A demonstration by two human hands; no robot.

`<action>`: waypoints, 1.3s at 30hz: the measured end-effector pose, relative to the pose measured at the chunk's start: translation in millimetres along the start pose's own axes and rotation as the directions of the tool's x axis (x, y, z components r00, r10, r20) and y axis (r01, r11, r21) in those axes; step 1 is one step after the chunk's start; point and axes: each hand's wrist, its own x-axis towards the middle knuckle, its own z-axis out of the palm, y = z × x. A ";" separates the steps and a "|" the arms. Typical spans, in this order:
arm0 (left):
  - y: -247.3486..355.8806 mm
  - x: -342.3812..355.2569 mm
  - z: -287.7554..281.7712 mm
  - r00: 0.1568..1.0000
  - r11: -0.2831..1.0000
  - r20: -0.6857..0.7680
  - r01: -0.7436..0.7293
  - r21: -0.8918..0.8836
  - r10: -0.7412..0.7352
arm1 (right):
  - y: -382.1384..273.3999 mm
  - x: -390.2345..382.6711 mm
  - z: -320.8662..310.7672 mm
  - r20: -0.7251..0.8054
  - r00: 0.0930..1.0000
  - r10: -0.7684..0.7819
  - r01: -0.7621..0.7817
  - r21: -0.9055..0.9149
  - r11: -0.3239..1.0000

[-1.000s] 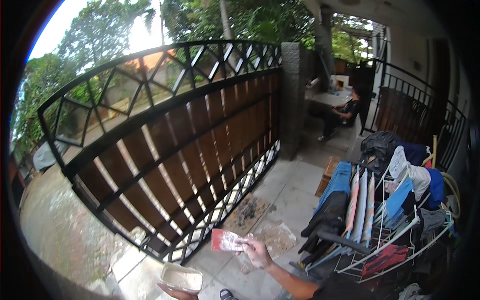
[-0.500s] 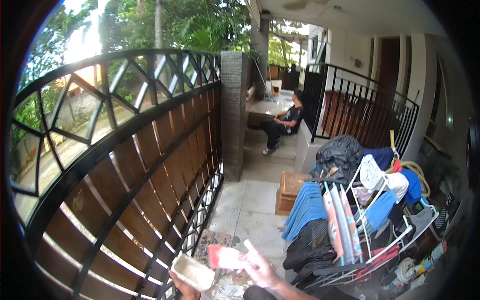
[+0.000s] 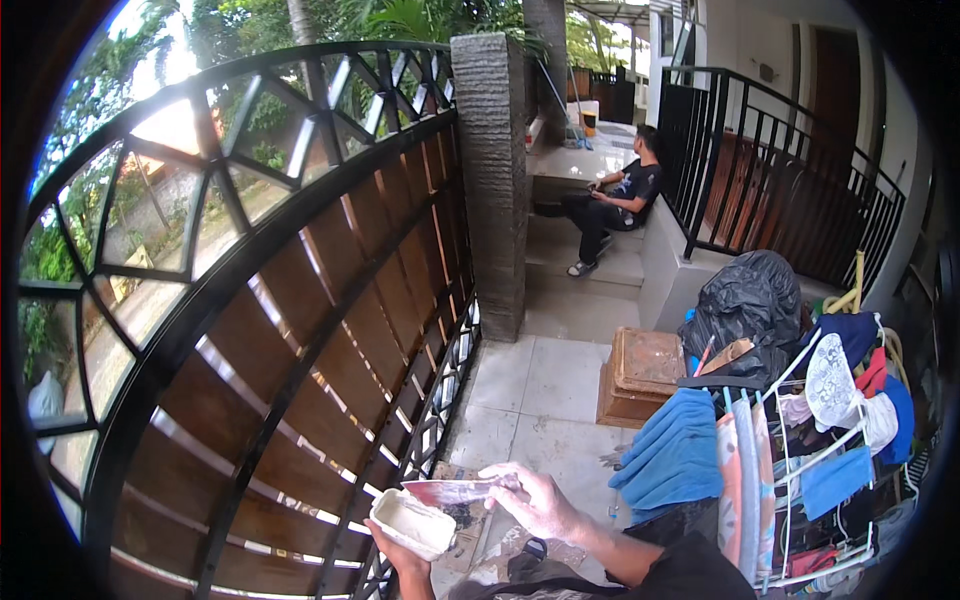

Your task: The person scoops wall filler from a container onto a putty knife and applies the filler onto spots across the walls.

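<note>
The tall black metal gate with brown wooden slats [image 3: 300,330] fills your left side and curves away toward the grey stone pillar [image 3: 495,180] at the far end. To your right stands a white wire drying rack [image 3: 800,470] hung with blue towels and mixed laundry, with a black bag [image 3: 750,300] bulging just beyond it and a brown wooden box [image 3: 640,375] on the tiled floor [image 3: 545,385] beside that. Far off, another person [image 3: 615,205] sits on a low step. Close in front of you, your left hand [image 3: 400,555] grips a small white rectangular container [image 3: 412,522] from underneath, fingers curled shut around its near end, its pale contents facing up. Your right hand [image 3: 535,500] sits just right of it, fingers pinched closed on the handle end of a flat scraper [image 3: 455,490] with a red-tinted blade. That blade reaches left from your right hand and lies across the far rim of the container; you cannot tell whether it touches the rim.
</note>
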 end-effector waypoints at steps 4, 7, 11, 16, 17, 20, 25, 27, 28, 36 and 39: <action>-9.3 51.6 67.0 0.998 0.997 0.021 -0.065 -0.034 0.066 | 5.1 68.0 -32.3 0.175 0.981 0.085 -0.049 -0.202 0.978; -27.5 105.5 83.5 0.987 0.984 0.040 -0.151 -0.094 0.156 | 35.3 105.1 -44.0 0.132 0.990 0.045 -0.027 -0.134 0.991; -57.9 174.4 108.3 0.994 0.995 0.056 -0.094 -0.029 0.096 | 69.6 150.7 -67.2 0.079 0.981 0.180 -0.159 -0.219 0.963; -110.5 290.2 136.3 1.000 0.999 -0.018 -0.012 0.042 0.013 | 113.4 215.7 -100.6 -0.185 0.981 0.059 -0.094 -0.187 0.978; -113.4 296.0 147.7 0.996 0.998 0.070 0.062 0.028 -0.063 | 110.8 224.1 -111.0 -0.190 0.978 0.080 -0.123 -0.226 0.966; -129.0 355.2 210.1 0.983 0.998 0.180 0.038 0.050 -0.047 | 138.3 284.1 -150.8 -0.219 0.970 0.101 -0.122 -0.084 0.989; -160.6 444.9 235.4 0.997 0.999 0.081 0.004 -0.045 -0.001 | 162.2 395.5 -189.5 -0.163 0.939 0.302 -0.096 0.720 0.687; -164.5 462.8 247.4 0.997 1.000 0.074 -0.022 -0.010 0.022 | 182.2 433.9 -208.3 -0.119 0.956 0.269 -0.031 0.869 0.495; -172.8 472.4 244.8 0.998 0.999 0.055 -0.035 -0.010 0.035 | 186.3 445.9 -224.3 -0.098 0.960 0.263 -0.045 0.871 0.489; -207.1 501.0 327.0 0.931 0.950 -0.268 -0.287 -0.124 0.247 | 203.5 611.0 -343.0 0.245 0.931 0.272 -0.352 0.806 0.477; -238.1 521.5 274.4 0.868 0.936 -0.369 -0.352 0.017 0.334 | 196.8 671.1 -355.4 0.224 0.972 0.076 -0.225 0.771 0.595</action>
